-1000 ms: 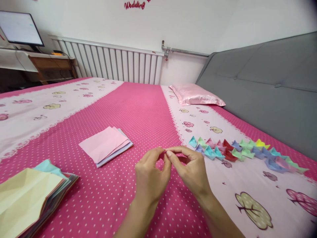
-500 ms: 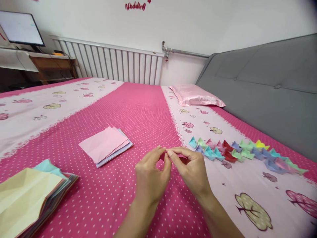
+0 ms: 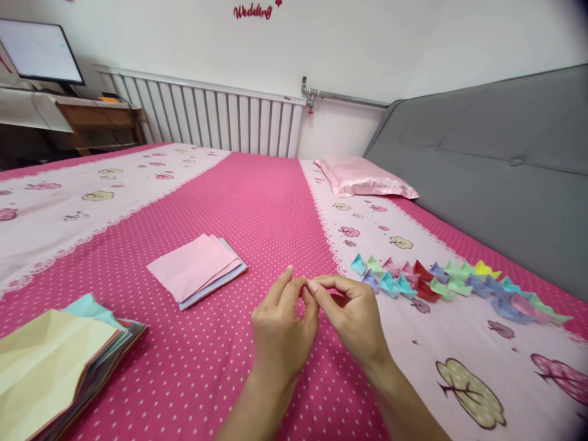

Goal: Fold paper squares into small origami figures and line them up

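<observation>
My left hand (image 3: pixel 285 327) and my right hand (image 3: pixel 351 315) meet above the bedspread, thumbs and forefingers pinched together at the tips. Between them is a small piece of red paper (image 3: pixel 339 299), mostly covered by the fingers; its folded shape cannot be made out. To the right of my right hand, rows of small folded paper boats (image 3: pixel 429 288) in blue, green, red, purple, pink and yellow lie on the bed. Left of my hands rests a small stack of pink and lilac paper sheets (image 3: pixel 197 266).
A thicker pile of creased coloured paper (image 3: pixel 55 361), cream on top, lies at the lower left. A pink pillow (image 3: pixel 365 176) sits near the grey headboard (image 3: pixel 496 153). Behind the bed are a white radiator (image 3: pixel 206 116) and a desk with a monitor (image 3: pixel 41 52).
The fingers of my left hand have lifted and spread slightly, while both pinches stay together. Less of the red paper shows now. The paper stacks and boats have not moved.
</observation>
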Demonstrator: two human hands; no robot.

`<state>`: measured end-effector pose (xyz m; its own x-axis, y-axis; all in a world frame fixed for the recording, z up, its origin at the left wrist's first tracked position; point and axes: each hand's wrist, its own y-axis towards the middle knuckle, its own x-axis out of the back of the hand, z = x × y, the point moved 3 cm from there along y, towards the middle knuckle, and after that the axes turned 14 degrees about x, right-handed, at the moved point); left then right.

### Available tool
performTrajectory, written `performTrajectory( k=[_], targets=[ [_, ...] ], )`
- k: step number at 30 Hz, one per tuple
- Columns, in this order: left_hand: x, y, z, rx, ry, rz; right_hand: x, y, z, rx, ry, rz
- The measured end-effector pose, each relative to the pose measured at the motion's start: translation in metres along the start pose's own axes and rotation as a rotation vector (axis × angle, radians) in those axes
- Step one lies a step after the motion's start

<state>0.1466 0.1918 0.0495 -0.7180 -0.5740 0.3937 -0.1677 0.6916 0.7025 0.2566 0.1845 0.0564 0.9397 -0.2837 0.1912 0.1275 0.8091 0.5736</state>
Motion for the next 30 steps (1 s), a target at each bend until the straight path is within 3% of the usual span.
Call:
performTrajectory(
  k=[9, 21, 24, 30],
  targets=[
    [0.000, -0.002, -0.002, -0.025, 0.023, -0.038, -0.001, -0.002, 0.000, -0.085, 0.015, -0.014],
    [0.001, 0.001, -0.001, 0.047, -0.122, -0.043, 0.000, -0.001, 0.001, -0.057, -0.018, -0.080],
    [0.001, 0.003, 0.002, 0.157, -0.251, 0.020, 0.001, -0.001, 0.001, -0.058, 0.008, -0.104],
    [-0.006, 0.005, 0.015, 0.612, -0.549, 0.220, 0.003, -0.002, -0.001, -0.071, 0.095, -0.139]
  ],
)
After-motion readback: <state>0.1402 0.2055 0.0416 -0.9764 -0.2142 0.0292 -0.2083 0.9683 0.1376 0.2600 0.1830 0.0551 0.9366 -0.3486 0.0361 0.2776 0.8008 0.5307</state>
